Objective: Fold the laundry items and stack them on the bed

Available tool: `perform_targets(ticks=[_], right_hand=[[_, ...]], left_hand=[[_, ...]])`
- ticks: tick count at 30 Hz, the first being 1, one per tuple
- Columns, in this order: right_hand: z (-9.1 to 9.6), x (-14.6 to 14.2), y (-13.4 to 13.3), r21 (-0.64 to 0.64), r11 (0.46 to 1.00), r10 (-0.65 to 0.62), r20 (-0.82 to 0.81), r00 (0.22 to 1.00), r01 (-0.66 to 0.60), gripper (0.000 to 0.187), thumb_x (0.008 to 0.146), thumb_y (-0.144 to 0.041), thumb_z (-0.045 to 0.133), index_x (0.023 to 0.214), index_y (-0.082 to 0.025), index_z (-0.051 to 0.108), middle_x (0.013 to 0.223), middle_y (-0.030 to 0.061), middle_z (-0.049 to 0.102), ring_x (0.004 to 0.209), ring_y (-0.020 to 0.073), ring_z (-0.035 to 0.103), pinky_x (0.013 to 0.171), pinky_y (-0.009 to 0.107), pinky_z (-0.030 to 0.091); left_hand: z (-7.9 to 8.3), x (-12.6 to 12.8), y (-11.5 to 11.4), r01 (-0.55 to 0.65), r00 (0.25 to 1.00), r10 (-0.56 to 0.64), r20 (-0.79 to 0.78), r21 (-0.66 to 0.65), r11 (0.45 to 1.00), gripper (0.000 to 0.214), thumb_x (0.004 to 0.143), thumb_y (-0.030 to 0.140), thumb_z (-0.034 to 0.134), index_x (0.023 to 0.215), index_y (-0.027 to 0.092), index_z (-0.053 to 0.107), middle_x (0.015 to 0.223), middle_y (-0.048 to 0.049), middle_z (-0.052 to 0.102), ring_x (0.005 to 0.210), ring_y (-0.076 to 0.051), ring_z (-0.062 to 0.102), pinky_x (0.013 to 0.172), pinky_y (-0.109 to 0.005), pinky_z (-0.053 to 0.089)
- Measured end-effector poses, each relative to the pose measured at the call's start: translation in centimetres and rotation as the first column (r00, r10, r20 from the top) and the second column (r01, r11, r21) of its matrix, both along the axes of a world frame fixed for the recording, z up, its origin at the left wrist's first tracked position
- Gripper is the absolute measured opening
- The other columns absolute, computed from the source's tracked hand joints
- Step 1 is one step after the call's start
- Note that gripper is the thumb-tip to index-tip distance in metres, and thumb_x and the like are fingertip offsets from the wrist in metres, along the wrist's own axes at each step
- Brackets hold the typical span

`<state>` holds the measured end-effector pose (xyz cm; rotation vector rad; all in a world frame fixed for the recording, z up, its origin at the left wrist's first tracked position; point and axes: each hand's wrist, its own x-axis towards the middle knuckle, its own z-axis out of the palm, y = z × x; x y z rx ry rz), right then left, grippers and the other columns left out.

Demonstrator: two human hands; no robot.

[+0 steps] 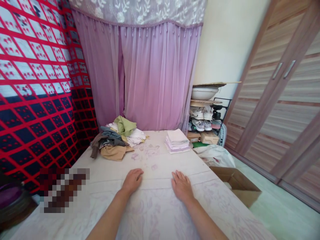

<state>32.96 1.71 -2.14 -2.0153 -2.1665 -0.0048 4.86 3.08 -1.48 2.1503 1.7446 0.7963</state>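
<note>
My left hand (pixel 132 181) rests on the pale, flower-patterned bed sheet (pixel 155 206), its fingers loosely curved and nothing held. To its right, my right hand (pixel 182 186) lies palm down on the same sheet with fingers stretched forward, also holding nothing. Beyond the left hand is a loose heap of clothes (pixel 113 143), topped by a green garment (pixel 125 125) with a tan one (pixel 113 153) at the front. Farther out past the right hand sits a neat stack of folded white and lilac cloth (pixel 177 141). Neither hand touches the heap or the stack.
Purple curtains (pixel 155 76) hang behind the bed. Right of it are a shoe rack (pixel 221 115) with a white basin (pixel 203 92) above, an open cardboard box (pixel 246 186) and a wooden wardrobe (pixel 270 100). A red-checked cloth (pixel 35 80) covers the left side. A blurred patch hides part of the bed's left.
</note>
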Motion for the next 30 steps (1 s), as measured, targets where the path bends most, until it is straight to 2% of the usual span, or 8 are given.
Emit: perform_targets(ticks=[3, 6, 11, 15, 20, 23, 27, 30], right_hand=[[-0.1, 0.2, -1.2, 0.022, 0.999, -0.027, 0.024, 0.999, 0.027, 0.046, 0.093, -0.033, 0.033, 0.136, -0.024, 0.049, 0.146, 0.0078, 0.042, 0.135, 0.0230, 0.034, 0.109, 0.044, 0.023], [0.1, 0.3, -2.1, 0.056, 0.998, -0.025, 0.005, 1.000, 0.025, 0.046, 0.093, -0.034, 0.033, 0.134, -0.023, 0.052, 0.144, 0.0090, 0.045, 0.134, 0.0235, 0.037, 0.108, 0.044, 0.025], [0.5, 0.3, -3.0, 0.078, 0.996, -0.031, -0.007, 0.999, 0.031, 0.045, 0.092, -0.030, 0.034, 0.131, -0.019, 0.054, 0.140, 0.0110, 0.049, 0.130, 0.0245, 0.041, 0.106, 0.044, 0.028], [0.7, 0.3, -3.2, 0.097, 0.995, -0.028, -0.015, 0.999, 0.029, 0.042, 0.092, -0.029, 0.036, 0.128, -0.020, 0.056, 0.138, 0.0111, 0.051, 0.128, 0.0233, 0.042, 0.105, 0.042, 0.029], [0.8, 0.3, -3.4, 0.106, 0.994, -0.016, 0.001, 1.000, 0.016, 0.043, 0.092, -0.029, 0.036, 0.128, -0.018, 0.056, 0.137, 0.0107, 0.052, 0.128, 0.0228, 0.043, 0.105, 0.040, 0.029], [0.5, 0.4, -3.3, 0.112, 0.993, -0.024, -0.015, 1.000, 0.026, 0.042, 0.092, -0.030, 0.036, 0.128, -0.019, 0.057, 0.137, 0.0107, 0.051, 0.128, 0.0234, 0.043, 0.106, 0.042, 0.029], [-0.1, 0.7, -3.0, 0.125, 0.992, -0.024, -0.026, 0.999, 0.027, 0.042, 0.092, -0.031, 0.037, 0.127, -0.020, 0.058, 0.137, 0.0108, 0.052, 0.128, 0.0242, 0.043, 0.106, 0.043, 0.030], [-0.5, 1.0, -2.9, 0.108, 0.994, -0.010, -0.023, 1.000, 0.012, 0.043, 0.091, -0.032, 0.038, 0.127, -0.020, 0.058, 0.137, 0.0110, 0.052, 0.128, 0.0250, 0.044, 0.106, 0.044, 0.030]], left_hand=[[0.3, 0.2, -2.0, 0.002, 0.993, -0.007, -0.120, -0.049, 0.999, 0.041, 0.086, 0.031, 0.049, 0.124, 0.023, 0.061, 0.138, -0.0063, 0.052, 0.133, -0.025, 0.041, 0.113, -0.046, 0.024], [0.7, 0.3, -4.0, -0.039, 0.969, 0.015, -0.246, -0.095, 0.995, 0.047, 0.091, 0.037, 0.039, 0.134, 0.022, 0.052, 0.145, -0.0075, 0.044, 0.138, -0.026, 0.033, 0.114, -0.047, 0.021], [0.8, -0.4, -6.5, -0.060, 0.969, 0.039, -0.245, -0.076, 0.995, 0.046, 0.092, 0.037, 0.038, 0.133, 0.022, 0.052, 0.145, -0.0070, 0.044, 0.137, -0.026, 0.034, 0.114, -0.046, 0.021], [0.7, -0.9, -7.6, -0.072, 0.970, 0.054, -0.236, -0.069, 0.995, 0.045, 0.092, 0.035, 0.039, 0.132, 0.021, 0.054, 0.144, -0.0076, 0.046, 0.136, -0.025, 0.035, 0.114, -0.045, 0.022], [0.5, -1.0, -7.7, -0.081, 0.977, 0.077, -0.201, -0.013, 0.997, 0.042, 0.090, 0.034, 0.043, 0.127, 0.021, 0.058, 0.139, -0.0075, 0.052, 0.133, -0.025, 0.040, 0.112, -0.043, 0.024], [1.0, -0.9, -7.3, -0.103, 0.978, 0.102, -0.180, 0.005, 0.995, 0.038, 0.087, 0.031, 0.048, 0.120, 0.020, 0.063, 0.132, -0.0082, 0.058, 0.124, -0.024, 0.048, 0.108, -0.040, 0.030], [2.3, -1.2, -6.1, -0.120, 0.982, 0.117, -0.149, -0.011, 0.993, 0.024, 0.083, 0.025, 0.052, 0.097, 0.023, 0.071, 0.108, -0.0048, 0.069, 0.105, -0.022, 0.058, 0.094, -0.035, 0.039], [3.0, -1.7, -5.0, -0.139, 0.981, 0.135, -0.136, -0.019, 0.990, 0.025, 0.086, 0.025, 0.048, 0.081, 0.021, 0.071, 0.090, -0.0049, 0.071, 0.090, -0.020, 0.060, 0.087, -0.031, 0.041]])
